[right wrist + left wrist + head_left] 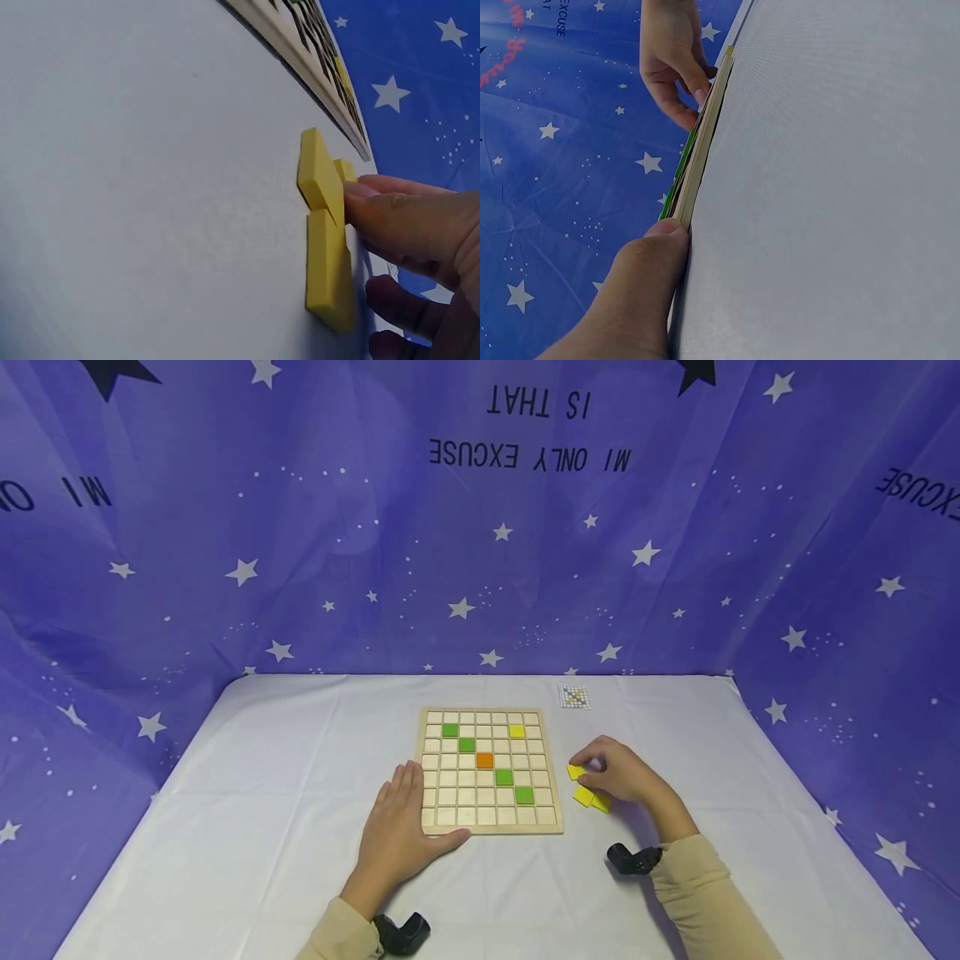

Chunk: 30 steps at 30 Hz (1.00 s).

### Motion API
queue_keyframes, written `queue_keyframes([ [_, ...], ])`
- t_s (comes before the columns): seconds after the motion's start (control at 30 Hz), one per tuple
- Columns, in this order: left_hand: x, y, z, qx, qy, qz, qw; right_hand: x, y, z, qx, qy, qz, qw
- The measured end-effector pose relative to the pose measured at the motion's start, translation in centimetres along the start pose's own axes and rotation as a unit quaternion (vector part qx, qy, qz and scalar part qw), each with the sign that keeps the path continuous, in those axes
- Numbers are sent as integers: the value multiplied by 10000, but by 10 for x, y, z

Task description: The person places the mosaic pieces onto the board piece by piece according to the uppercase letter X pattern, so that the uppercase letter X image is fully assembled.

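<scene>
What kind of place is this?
Probably a small recording booth, not a home: star-printed purple cloth hangs all round, a white-covered table fills it, and a wooden grid board lies at its centre.

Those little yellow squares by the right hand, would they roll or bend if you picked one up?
Probably neither. The yellow tiles look like flat, thick-edged blocks lying flush on the white tablecloth, so they likely stay stiff and slide, not roll. They seem small beside the right hand, so probably light.

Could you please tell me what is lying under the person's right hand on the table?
Three yellow tiles show beneath the right hand, beside the wooden grid board. Any further tiles under the palm are hidden.
</scene>
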State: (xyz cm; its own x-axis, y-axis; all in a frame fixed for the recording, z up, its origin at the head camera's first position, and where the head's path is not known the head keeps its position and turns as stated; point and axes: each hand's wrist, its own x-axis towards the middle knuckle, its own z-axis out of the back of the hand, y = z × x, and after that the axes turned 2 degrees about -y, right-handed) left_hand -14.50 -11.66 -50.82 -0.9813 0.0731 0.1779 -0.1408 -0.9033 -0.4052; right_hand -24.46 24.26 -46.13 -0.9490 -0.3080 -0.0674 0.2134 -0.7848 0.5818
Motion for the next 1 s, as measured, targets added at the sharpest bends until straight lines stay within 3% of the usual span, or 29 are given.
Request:
queue_keyframes([
  [0.4,0,1,0,-28,33,2,10000,11,10,-12,601,-412,-548,9958],
  [0.67,0,1,1,-30,67,15,10000,31,35,-31,1157,-774,-271,9899],
  [1.0,1,0,1,10,85,18,10000,55,70,-61,1344,-832,160,9873],
])
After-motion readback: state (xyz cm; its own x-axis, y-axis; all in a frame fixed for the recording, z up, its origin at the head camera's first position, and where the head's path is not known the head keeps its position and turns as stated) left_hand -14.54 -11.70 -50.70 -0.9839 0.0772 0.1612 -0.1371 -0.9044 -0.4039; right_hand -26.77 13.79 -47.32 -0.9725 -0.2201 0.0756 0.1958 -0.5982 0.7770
